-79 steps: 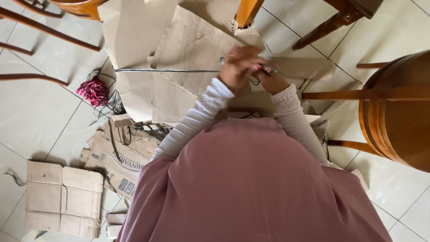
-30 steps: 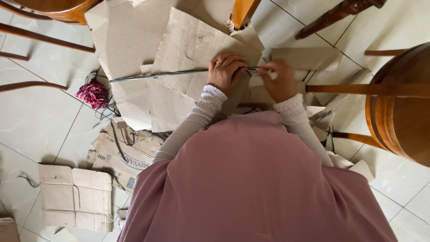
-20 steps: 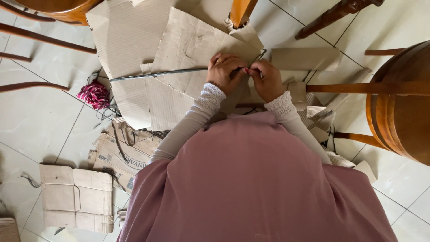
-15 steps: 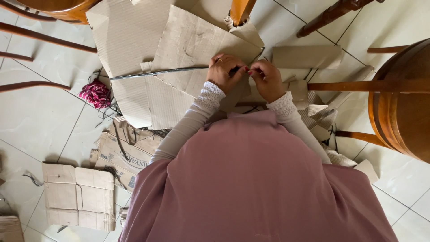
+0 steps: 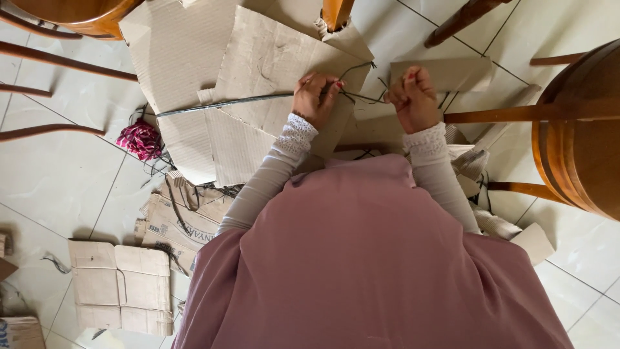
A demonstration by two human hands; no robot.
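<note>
Left hand is closed, pinching the near end of a long thin grey metal rod, which lies on the flat brown cardboard sheets spread over the pale tiled floor. Rod's long axis runs roughly 9-to-3 o'clock across the view, tilted slightly up toward 3; far end points to 9 o'clock, approx. at the edge of the cardboard, near end sits in the left hand's fingers. Right hand is closed too, fist-like, gripping thin dark wire that stretches between the two hands (exact wrap on the rod can't be made out). Hands are near each other, not touching.

At 9 o'clock from the left hand, well apart: a small magenta yarn bundle on the floor. At 7 o'clock, a folded printed cardboard box, and further on a flattened plain cardboard piece tied w/ string. Round wooden stool at 3 o'clock, its rung just beside the right hand.
</note>
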